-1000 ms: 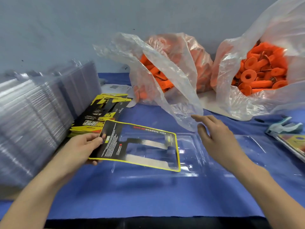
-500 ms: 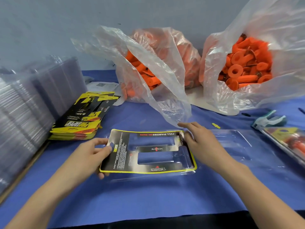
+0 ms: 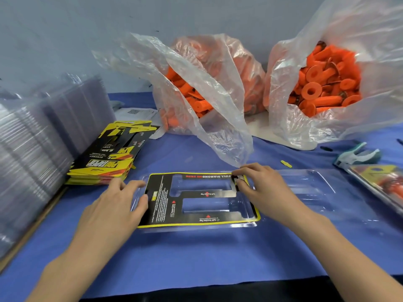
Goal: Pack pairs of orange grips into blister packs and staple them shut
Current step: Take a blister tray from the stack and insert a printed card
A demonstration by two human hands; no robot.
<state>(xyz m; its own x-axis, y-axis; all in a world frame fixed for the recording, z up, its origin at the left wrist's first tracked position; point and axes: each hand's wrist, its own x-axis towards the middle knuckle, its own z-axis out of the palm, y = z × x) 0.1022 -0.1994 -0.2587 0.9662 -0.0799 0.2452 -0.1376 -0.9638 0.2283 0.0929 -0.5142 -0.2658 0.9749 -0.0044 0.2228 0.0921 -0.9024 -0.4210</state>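
Insert card [image 3: 160,192] now seated in blister tray [image 3: 305,187]; left hand [image 3: 113,205] flat on its edge, right hand [image 3: 261,188] pinches corner.

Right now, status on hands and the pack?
Hands: left hand touches left edge of insert card; right hand pinches its far-right corner. Card lies in open blister pack; grips in bags, none loaded. Nearby: bag flap hangs just behind right hand.
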